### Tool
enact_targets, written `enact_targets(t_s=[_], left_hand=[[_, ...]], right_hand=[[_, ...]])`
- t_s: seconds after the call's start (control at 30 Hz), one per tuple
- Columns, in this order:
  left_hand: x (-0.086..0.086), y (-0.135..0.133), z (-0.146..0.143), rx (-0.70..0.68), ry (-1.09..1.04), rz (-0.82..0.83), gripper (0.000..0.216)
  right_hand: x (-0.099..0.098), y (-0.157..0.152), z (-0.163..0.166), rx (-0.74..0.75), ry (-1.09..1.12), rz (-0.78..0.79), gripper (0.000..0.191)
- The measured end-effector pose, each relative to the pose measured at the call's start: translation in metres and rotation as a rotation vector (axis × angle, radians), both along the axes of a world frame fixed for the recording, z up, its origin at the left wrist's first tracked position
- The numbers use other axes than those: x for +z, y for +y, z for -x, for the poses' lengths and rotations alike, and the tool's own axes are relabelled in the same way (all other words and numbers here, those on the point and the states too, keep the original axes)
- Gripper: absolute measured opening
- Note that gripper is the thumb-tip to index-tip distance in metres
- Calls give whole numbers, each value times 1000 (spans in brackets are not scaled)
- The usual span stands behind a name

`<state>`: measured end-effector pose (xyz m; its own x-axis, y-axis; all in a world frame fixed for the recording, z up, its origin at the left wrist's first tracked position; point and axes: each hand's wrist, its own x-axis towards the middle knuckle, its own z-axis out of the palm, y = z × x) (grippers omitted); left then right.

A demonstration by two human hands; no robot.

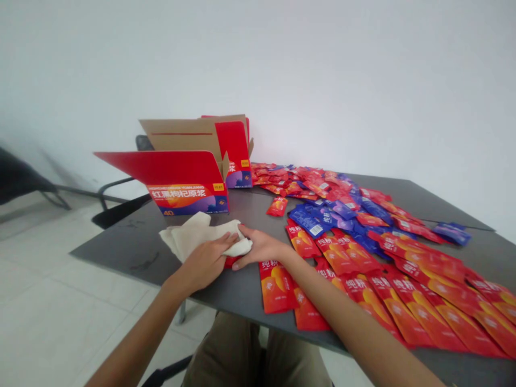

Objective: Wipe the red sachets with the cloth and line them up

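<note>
A folded white cloth [192,234] lies under my left hand [206,262], which presses and holds it near the table's front edge. Beneath the cloth shows a bit of a red pouch [231,262]; most of it is covered. My right hand [260,246] comes from the right and grips that pouch's side, thumb and fingers closed about it, touching the cloth's edge. Just right of my right hand, red pouches with orange fruit prints [276,290] lie overlapping in rows.
An open red and purple carton [189,196] stands behind the cloth, its flap raised. Another open carton [237,148] is behind it. A heap of red pouches [322,185] and purple-blue pouches [308,217] spreads along the grey table [133,252]. Black chairs [116,212] stand at the left.
</note>
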<state>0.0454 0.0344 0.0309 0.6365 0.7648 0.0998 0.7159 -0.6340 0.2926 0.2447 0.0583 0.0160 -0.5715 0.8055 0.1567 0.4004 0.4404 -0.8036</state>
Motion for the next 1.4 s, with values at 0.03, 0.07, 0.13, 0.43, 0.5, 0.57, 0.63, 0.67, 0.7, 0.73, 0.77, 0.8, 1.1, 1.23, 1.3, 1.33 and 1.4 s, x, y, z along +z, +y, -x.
enact_targets(t_s=[0.03,0.07,0.13,0.43,0.5,0.57,0.63,0.67,0.7,0.73,0.77,0.8,1.1,1.23,1.3,1.33,1.4], left_hand=[[-2,-7,4,-12,-1,-7,61],[-4,-14,7,-19,-5,-11,61],[-6,-19,10,-11,-12,-9,62],[2,6,0,15,-62,41,62],[-1,-7,8,26,-47,36,62],[-2,-14,11,40,-37,27,60],[-1,-9,7,55,-26,19,59],[1,-3,3,62,-19,15,59],[2,3,-1,63,-12,13,59],[3,8,-5,58,-8,11,59],[3,11,-6,50,-8,8,58],[3,12,-7,43,-10,5,59],[-1,-3,2,57,4,-7,60],[4,10,-8,47,25,-8,61],[1,2,-2,33,12,-14,62],[-1,-4,2,31,4,-15,62],[-4,-12,9,45,-5,-9,61]], right_hand=[[1,0,1,4,-2,-18,88],[1,0,1,8,-6,-32,91],[2,0,1,9,-13,-37,96],[1,-1,-1,0,18,32,89],[1,0,0,3,10,6,95],[1,0,1,-6,-1,-9,100],[1,0,1,-26,-8,-6,100],[2,0,0,-29,-9,1,98],[2,0,0,-23,-8,10,93],[2,-1,0,-13,-5,20,88],[2,-1,-1,-1,-2,30,84],[2,-1,-1,1,-1,35,82],[-3,2,0,2,20,-9,91],[0,-1,-1,13,31,40,81],[2,-2,0,2,29,26,85],[3,-2,0,-3,28,14,87],[3,-1,1,-1,24,-4,92]])
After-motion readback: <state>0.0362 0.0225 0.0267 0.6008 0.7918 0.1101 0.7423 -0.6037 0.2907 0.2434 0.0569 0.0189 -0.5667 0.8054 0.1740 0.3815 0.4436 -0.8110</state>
